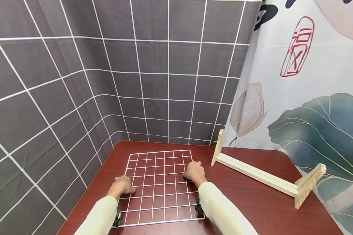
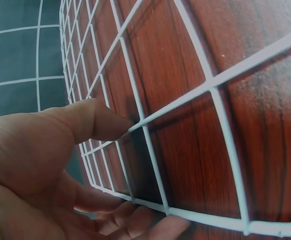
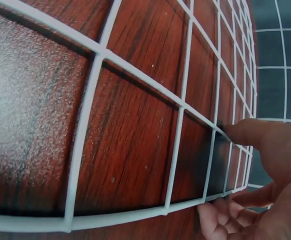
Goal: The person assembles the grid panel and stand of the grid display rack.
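A white wire grid panel (image 1: 164, 195) lies over the reddish-brown tabletop between both hands. My left hand (image 1: 122, 186) grips its left side; in the left wrist view the thumb (image 2: 103, 122) touches an inner wire while the fingers curl at the outer rim. On the opposite side, a little farther from me, my right hand (image 1: 194, 171) holds the right edge. There the right wrist view shows the thumb (image 3: 243, 131) at an inner wire and the fingertips (image 3: 213, 222) against the edge wire.
To the right on the table (image 1: 238, 209) stands a pale wooden frame (image 1: 259, 173), a long bar with an upright at each end. A grey curtain with white grid lines (image 1: 182, 88) hangs behind and to the left. A white patterned curtain (image 1: 270, 65) hangs at the right.
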Demonstrator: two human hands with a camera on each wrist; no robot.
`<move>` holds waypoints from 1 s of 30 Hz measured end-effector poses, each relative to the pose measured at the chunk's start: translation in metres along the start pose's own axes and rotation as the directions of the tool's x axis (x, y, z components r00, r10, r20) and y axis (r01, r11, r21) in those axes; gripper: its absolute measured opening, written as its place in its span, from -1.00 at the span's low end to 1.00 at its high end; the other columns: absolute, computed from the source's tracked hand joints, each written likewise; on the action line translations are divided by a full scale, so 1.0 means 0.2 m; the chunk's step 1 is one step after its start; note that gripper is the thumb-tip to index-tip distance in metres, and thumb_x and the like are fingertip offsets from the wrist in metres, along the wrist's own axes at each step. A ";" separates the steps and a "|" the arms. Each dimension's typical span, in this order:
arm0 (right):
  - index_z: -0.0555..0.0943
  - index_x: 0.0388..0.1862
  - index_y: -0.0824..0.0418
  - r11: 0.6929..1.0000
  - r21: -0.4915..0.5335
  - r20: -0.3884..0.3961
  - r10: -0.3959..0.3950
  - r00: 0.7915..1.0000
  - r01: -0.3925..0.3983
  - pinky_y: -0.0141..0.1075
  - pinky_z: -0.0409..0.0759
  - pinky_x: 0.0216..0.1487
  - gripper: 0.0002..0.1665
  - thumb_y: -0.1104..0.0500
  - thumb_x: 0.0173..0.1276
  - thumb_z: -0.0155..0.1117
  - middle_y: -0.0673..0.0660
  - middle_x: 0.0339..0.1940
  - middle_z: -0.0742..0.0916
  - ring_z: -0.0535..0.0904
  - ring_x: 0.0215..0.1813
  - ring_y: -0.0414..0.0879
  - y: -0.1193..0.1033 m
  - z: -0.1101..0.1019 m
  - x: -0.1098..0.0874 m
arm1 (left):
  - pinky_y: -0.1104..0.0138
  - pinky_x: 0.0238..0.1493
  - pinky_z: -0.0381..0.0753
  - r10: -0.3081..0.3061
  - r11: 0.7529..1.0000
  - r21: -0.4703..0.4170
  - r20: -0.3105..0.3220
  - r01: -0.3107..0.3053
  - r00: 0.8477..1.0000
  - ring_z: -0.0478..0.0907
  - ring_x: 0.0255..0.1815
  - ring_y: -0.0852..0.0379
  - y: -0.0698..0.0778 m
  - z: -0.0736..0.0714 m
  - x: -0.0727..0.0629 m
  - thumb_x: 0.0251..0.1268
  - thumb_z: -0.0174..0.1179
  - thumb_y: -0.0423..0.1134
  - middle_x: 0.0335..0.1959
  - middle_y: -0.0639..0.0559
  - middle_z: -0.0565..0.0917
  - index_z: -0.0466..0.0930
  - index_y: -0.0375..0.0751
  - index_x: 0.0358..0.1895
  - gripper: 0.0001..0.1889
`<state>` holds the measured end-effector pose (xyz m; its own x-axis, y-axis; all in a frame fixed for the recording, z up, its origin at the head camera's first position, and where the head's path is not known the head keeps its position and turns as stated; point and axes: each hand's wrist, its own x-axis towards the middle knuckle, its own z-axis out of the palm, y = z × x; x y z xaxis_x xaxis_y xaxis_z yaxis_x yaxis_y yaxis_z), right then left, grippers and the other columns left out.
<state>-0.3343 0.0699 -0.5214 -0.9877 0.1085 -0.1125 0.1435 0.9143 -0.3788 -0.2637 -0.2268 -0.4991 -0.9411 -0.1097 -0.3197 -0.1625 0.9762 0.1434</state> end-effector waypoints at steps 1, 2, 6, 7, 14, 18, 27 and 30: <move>0.57 -0.05 0.47 1.000 0.001 -0.001 0.000 1.000 0.000 0.08 0.69 -0.17 -0.29 -0.04 0.04 0.59 0.38 -0.15 0.53 0.59 -0.20 0.26 0.00 0.00 0.00 | -0.17 0.00 0.65 -0.005 1.000 0.003 0.001 0.005 1.000 0.53 -0.10 -0.31 0.00 0.00 0.00 0.13 0.38 -0.08 -0.16 -0.42 0.55 0.59 -0.57 -0.13 -0.49; 0.60 -0.09 0.46 1.000 0.003 0.000 0.001 1.000 -0.001 0.08 0.68 -0.19 -0.32 -0.04 0.04 0.60 0.38 -0.17 0.54 0.59 -0.20 0.26 0.00 -0.01 0.00 | -0.19 0.02 0.65 -0.011 1.000 0.002 0.003 0.011 1.000 0.55 -0.08 -0.33 0.01 0.00 0.00 0.14 0.38 -0.07 -0.15 -0.44 0.54 0.59 -0.58 -0.11 -0.47; 0.66 -0.14 0.44 1.000 0.007 0.008 0.015 1.000 -0.015 0.10 0.68 -0.22 -0.37 -0.05 0.03 0.60 0.38 -0.17 0.55 0.56 -0.17 0.28 -0.01 -0.03 -0.01 | -0.22 0.05 0.63 -0.029 0.999 -0.012 0.010 0.029 1.000 0.57 -0.06 -0.39 0.04 0.00 0.00 0.15 0.38 -0.04 -0.12 -0.46 0.50 0.57 -0.61 -0.08 -0.42; 0.67 -0.14 0.44 1.000 0.009 0.007 0.021 1.000 -0.021 0.10 0.68 -0.23 -0.38 -0.04 0.03 0.60 0.38 -0.17 0.55 0.55 -0.15 0.28 -0.01 -0.03 -0.01 | -0.21 0.04 0.63 -0.034 0.999 -0.017 0.010 0.034 0.999 0.56 -0.07 -0.37 0.04 0.00 0.00 0.15 0.38 -0.04 -0.13 -0.45 0.50 0.57 -0.60 -0.08 -0.42; 0.68 -0.17 0.42 0.998 0.023 0.026 0.051 0.998 -0.051 0.11 0.67 -0.18 -0.40 -0.06 0.03 0.59 0.40 -0.15 0.53 0.54 -0.11 0.29 -0.01 -0.04 0.01 | -0.19 0.02 0.64 -0.042 0.999 -0.005 0.010 0.042 0.999 0.55 -0.07 -0.32 0.06 0.00 0.01 0.13 0.38 -0.03 -0.13 -0.44 0.50 0.57 -0.59 -0.09 -0.42; 0.63 -0.07 0.46 0.998 0.019 0.036 0.062 0.997 -0.062 0.10 0.68 -0.14 -0.28 -0.09 0.02 0.59 0.41 -0.15 0.55 0.58 -0.10 0.29 0.01 -0.04 0.02 | -0.16 0.01 0.65 -0.042 0.999 -0.015 0.008 0.042 0.999 0.55 -0.10 -0.30 0.05 -0.01 0.01 0.10 0.40 -0.04 -0.18 -0.44 0.48 0.57 -0.60 -0.12 -0.42; 0.50 0.11 0.46 0.996 0.029 0.022 0.080 0.997 -0.081 0.10 0.67 -0.01 -0.08 -0.17 0.00 0.60 0.42 -0.07 0.56 0.61 0.00 0.32 0.02 -0.08 0.03 | -0.09 -0.01 0.67 0.014 1.000 -0.024 -0.014 -0.014 1.000 0.49 -0.16 -0.20 0.03 -0.02 0.00 0.10 0.38 -0.03 -0.20 -0.36 0.57 0.61 -0.54 -0.17 -0.47; 0.48 0.13 0.45 0.997 0.024 0.021 0.076 0.997 -0.076 0.11 0.66 0.02 -0.07 -0.17 0.01 0.60 0.42 -0.04 0.56 0.60 0.04 0.33 0.02 -0.11 0.04 | -0.08 -0.02 0.67 0.033 0.999 -0.019 -0.021 -0.034 0.999 0.47 -0.17 -0.18 0.03 -0.04 0.00 0.13 0.38 -0.02 -0.20 -0.36 0.60 0.62 -0.52 -0.18 -0.49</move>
<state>-0.3427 0.0826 -0.5037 -0.9725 0.1695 -0.1597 0.2200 0.8936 -0.3912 -0.2678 -0.2215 -0.4918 -0.9520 -0.0810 -0.2952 -0.1364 0.9755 0.1723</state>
